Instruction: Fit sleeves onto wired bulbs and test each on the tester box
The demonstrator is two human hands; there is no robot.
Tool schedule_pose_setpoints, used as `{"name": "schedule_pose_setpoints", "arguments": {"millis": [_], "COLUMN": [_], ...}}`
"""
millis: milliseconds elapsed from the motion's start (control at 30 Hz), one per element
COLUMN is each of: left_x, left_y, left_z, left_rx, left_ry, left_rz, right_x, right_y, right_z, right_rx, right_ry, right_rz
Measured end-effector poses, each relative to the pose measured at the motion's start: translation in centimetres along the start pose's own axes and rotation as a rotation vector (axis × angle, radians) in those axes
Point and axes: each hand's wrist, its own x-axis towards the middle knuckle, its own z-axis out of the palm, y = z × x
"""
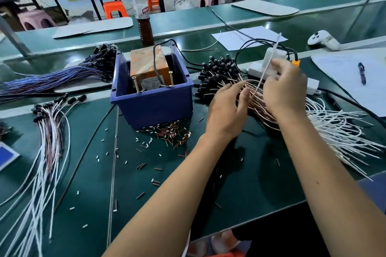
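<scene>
White wire (pixel 263 73) pinched in right hand (pixel 285 87), lifted from bulb bundle (pixel 227 83) on green bench (pixel 240 183); left hand (pixel 226 108) fingers spread loose over bundle; light, floppy, likely tangle-prone; best gripped near black bulb end.

Two hands: left hand (pixel 226 108), right hand (pixel 285 87). On the surface (pixel 240 194) are three bundles of wired bulbs: one blue-wired (pixel 62 73) by the far left edge, one white-wired (pixel 48 131) at the left edge, one copper-and-white (pixel 221 73) toward the right edge. One blue bin (pixel 152 102) holds one orange tester box (pixel 148 62) with two upright screws (pixel 133 83). One bottle (pixel 144 16), one pen (pixel 362 73), one white controller (pixel 322 40). Loose sleeves (pixel 171 129): too many to count.
</scene>
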Motion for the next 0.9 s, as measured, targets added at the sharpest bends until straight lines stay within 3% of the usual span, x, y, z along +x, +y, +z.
{"name": "schedule_pose_setpoints", "arguments": {"millis": [100, 233, 333, 433, 533, 633, 700, 767, 900], "left_x": [-1.2, -3.7, -5.7, -7.5, -8.6, -9.4, -9.8, -10.1, -10.4], "left_y": [0.3, 0.9, 0.1, -1.9, -4.7, -8.1, -9.6, -10.6, -12.1], "left_z": [-2.3, -7.2, -11.7, -16.6, -21.5, -26.0, -27.9, -29.0, -30.0], "left_rx": [-0.071, 0.031, 0.091, 0.119, 0.307, 0.765, 0.914, 0.943, 0.981], "left_ry": [0.138, 0.3, 0.45, 0.677, 0.794, 0.605, 0.418, 0.338, 0.272], "left_rz": [0.089, 0.368, 0.383, 0.217, -0.101, -0.528, -0.738, -0.838, -0.861], "right_x": [-1.2, -3.5, -6.8, -10.2, -13.4, -16.4, -17.8, -18.8, -19.2], "right_y": [-2.3, -6.2, -9.4, -12.4, -15.0, -17.0, -18.0, -19.0, -20.5], "right_z": [0.2, 2.1, 3.9, 5.8, 8.0, 10.5, 11.9, 13.0, 14.9], "right_rx": [0.093, 0.323, 0.356, 0.443, 0.419, 0.232, 0.187, 0.171, 0.109], "right_ry": [0.309, 0.074, -0.023, -0.148, -0.38, -0.713, -0.878, -0.963, -1.022], "right_rz": [-0.161, -0.383, -0.61, -0.719, -0.805, -0.906, -0.931, -0.914, -0.896]}}
